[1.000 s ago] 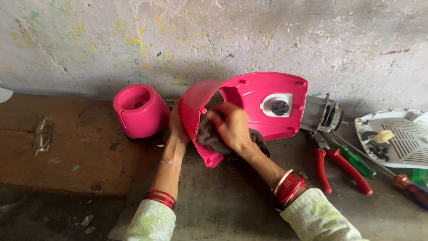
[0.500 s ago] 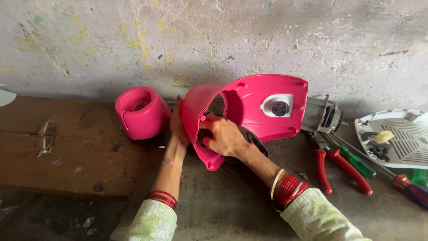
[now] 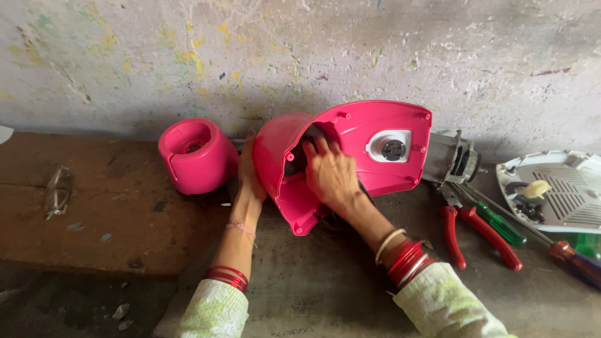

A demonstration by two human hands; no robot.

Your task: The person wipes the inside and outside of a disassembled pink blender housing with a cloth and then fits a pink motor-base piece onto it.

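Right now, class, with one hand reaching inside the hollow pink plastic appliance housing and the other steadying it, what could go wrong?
1. The right hand is inside the pink plastic housing; hidden edges might scrape its fingers.
2. The left hand braces only one side, so the tilted housing might slip.
3. Red-handled pliers and a green-handled screwdriver lie beside the right forearm; an elbow could knock them.

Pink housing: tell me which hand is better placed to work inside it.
Right. The right hand probably suits best: its fingers already reach into the pink housing, while the left hand braces the outside.
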